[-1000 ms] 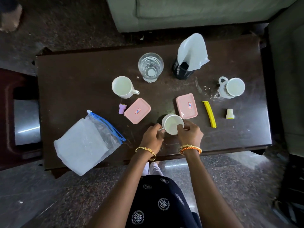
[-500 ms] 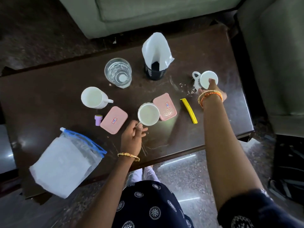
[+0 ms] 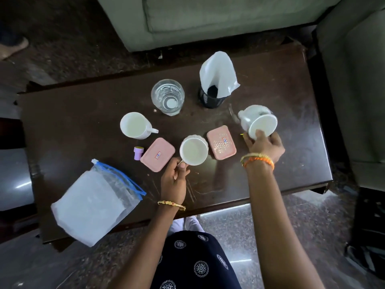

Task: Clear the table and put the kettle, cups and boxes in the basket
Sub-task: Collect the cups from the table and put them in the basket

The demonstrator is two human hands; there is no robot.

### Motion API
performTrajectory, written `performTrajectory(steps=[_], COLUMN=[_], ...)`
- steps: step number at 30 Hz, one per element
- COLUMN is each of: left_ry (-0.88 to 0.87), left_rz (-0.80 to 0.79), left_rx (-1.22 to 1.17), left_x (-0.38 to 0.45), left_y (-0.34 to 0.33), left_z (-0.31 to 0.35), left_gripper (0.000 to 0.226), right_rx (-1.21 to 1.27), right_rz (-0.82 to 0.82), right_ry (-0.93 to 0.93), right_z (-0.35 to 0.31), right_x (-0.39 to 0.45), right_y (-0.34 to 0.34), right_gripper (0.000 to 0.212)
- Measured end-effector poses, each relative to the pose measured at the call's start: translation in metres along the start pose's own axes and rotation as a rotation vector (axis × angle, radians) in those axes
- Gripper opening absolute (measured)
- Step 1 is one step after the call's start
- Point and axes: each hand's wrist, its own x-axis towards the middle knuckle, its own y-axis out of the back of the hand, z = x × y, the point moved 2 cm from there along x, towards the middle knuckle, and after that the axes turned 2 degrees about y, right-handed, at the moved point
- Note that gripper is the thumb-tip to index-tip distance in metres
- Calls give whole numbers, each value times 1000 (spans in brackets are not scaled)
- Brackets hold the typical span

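Observation:
My left hand (image 3: 175, 177) grips the handle of a white cup (image 3: 193, 151), held between two pink lidded boxes (image 3: 157, 154) (image 3: 221, 142) on the dark table (image 3: 83, 113). My right hand (image 3: 263, 144) holds a second white cup (image 3: 259, 122) by its rim, lifted and tilted towards me at the right. A third white cup (image 3: 135, 125) stands on the table to the left, handle pointing right. No kettle or basket is in view.
A clear glass (image 3: 168, 97) and a black mesh holder with white paper (image 3: 214, 84) stand at the back. A small purple cap (image 3: 139, 152) and a zip bag with white contents (image 3: 93, 203) lie at the left. Grey sofas border the far and right sides.
My right hand left the middle cup, reached to the right-hand cup, and has now lifted and tilted it. My left hand keeps the middle cup, slightly raised. The view has shifted.

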Motion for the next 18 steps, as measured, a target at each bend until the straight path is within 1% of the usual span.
performTrajectory(steps=[2, 5, 7, 9, 12, 15, 18], left_ry=[-5, 4, 7, 8, 7, -59, -101], left_rz=[29, 100, 151, 209, 294, 383, 512], left_rx=[-35, -121, -183, -234, -293, -294, -316], left_x=[-3, -11, -17, -25, -36, -44, -49], left_y=[8, 28, 45, 66, 102, 145, 192], left_z=[2, 3, 2, -4, -12, -14, -11], left_gripper=[12, 14, 15, 15, 15, 22, 19], right_rx=[-141, -277, -360, -444, -496, -532, -564], right_rz=[-60, -190, -260, -333, -483, -637, -766], right_ry=[60, 124, 182, 249, 272, 305, 416], right_z=[19, 46, 59, 72, 87, 105, 121], right_x=[-27, -70, -97, -120, -142, -169, -209], right_y=[4, 8, 8, 4, -10, -37, -69], right_gripper=[13, 20, 16, 23, 19, 12, 8])
